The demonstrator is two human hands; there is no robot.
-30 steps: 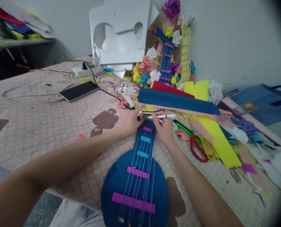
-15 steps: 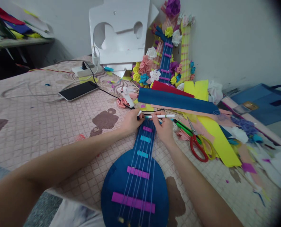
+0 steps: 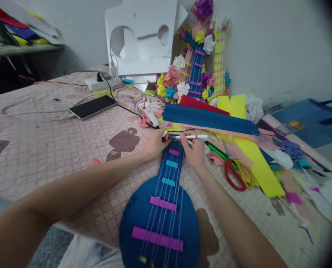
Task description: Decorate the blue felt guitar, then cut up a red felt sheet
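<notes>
A dark blue craft guitar with pink and turquoise strips and thin strings lies toward me on the patterned cloth. My left hand is closed at the left side of the neck's far end, pinching a small white piece I cannot name. My right hand is closed on the right side of the neck, and a white pen with a green tip lies across its fingers.
Red-and-yellow scissors, green pens and sheets of blue, red and yellow foam lie to the right. A flower-covered guitar leans on the wall. A phone, power strip and glue gun sit at the back left.
</notes>
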